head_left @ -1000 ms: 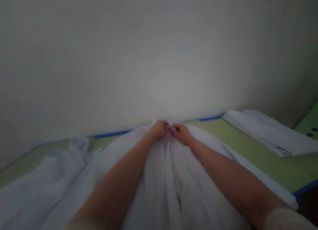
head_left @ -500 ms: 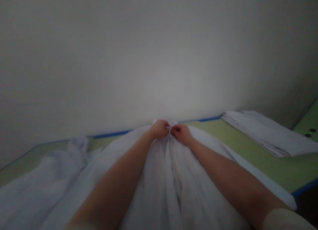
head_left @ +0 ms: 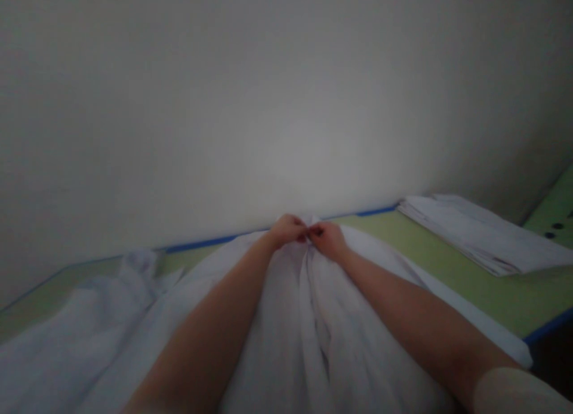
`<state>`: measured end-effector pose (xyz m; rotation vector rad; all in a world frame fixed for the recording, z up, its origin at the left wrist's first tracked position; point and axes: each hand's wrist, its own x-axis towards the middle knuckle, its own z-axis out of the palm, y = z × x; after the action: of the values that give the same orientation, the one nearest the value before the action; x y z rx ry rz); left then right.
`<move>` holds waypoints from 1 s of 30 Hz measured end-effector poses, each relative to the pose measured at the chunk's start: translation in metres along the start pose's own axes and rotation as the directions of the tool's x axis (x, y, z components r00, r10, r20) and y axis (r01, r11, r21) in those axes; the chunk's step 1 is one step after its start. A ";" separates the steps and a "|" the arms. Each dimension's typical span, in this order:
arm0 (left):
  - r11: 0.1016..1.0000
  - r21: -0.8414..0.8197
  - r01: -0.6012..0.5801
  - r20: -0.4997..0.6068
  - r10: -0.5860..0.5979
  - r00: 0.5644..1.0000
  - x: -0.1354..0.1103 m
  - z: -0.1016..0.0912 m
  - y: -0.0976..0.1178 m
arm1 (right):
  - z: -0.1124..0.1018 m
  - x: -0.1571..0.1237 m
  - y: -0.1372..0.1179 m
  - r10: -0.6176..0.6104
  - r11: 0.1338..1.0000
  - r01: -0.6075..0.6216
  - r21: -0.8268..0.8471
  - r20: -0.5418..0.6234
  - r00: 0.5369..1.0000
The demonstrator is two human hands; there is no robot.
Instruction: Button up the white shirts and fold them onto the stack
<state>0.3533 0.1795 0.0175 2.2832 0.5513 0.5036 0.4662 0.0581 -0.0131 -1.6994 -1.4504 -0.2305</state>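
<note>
A large white cloth [head_left: 286, 330] spreads over the table and runs toward me in long folds. At its far end, close to the wall, my left hand [head_left: 289, 230] pinches the gathered fabric. My right hand [head_left: 329, 238] is closed on the same cloth just beside it, and the fingertips of both hands meet. Below them the folds draw together, with a dark gap between two layers. The exact bit held between the fingers is too small and dim to make out.
The green table [head_left: 447, 253] has blue edging [head_left: 201, 244] along the plain wall [head_left: 286, 104]. A stack of folded white sheets [head_left: 483, 232] lies at the right. Crumpled white fabric [head_left: 98, 306] is heaped on the left. Another green surface with dark round spots [head_left: 555, 226] shows at far right.
My left hand's fingertips have moved slightly right and now touch those of my right hand; the small gap between them has closed. The view has shifted a little.
</note>
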 end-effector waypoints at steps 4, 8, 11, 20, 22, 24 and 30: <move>1.000 -0.016 -0.006 0.031 0.006 0.999 0.001 0.002 0.000 | -0.001 -0.001 -0.001 0.022 0.999 -0.022 -0.023 -0.010 1.000; 1.000 -0.016 -0.016 0.074 0.017 0.997 0.000 0.002 0.000 | -0.003 -0.004 -0.001 -0.003 1.000 0.003 -0.008 0.025 1.000; 1.000 0.001 -0.031 0.102 0.031 0.994 -0.002 0.001 -0.002 | -0.005 -0.008 -0.001 -0.028 0.999 0.027 0.025 0.059 0.998; 0.969 0.179 -0.168 0.129 0.146 0.981 -0.016 -0.004 0.000 | -0.005 -0.009 0.001 0.020 0.972 -0.056 0.228 0.159 0.987; 0.945 0.260 -0.197 0.114 0.173 0.978 -0.021 -0.004 0.006 | -0.004 -0.008 0.003 0.035 0.956 -0.084 0.283 0.174 0.984; 0.917 0.335 -0.216 0.088 0.198 0.976 -0.026 -0.005 0.014 | -0.002 -0.006 0.005 0.052 0.929 -0.120 0.350 0.196 0.979; 0.862 0.459 -0.215 0.017 0.233 0.972 -0.034 -0.003 0.026 | 0.005 0.002 0.014 0.066 0.838 -0.191 0.510 0.253 0.965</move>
<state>0.3301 0.1467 0.0324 2.8198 0.4597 0.5799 0.4769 0.0637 -0.0218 -1.3770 -1.3848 0.4253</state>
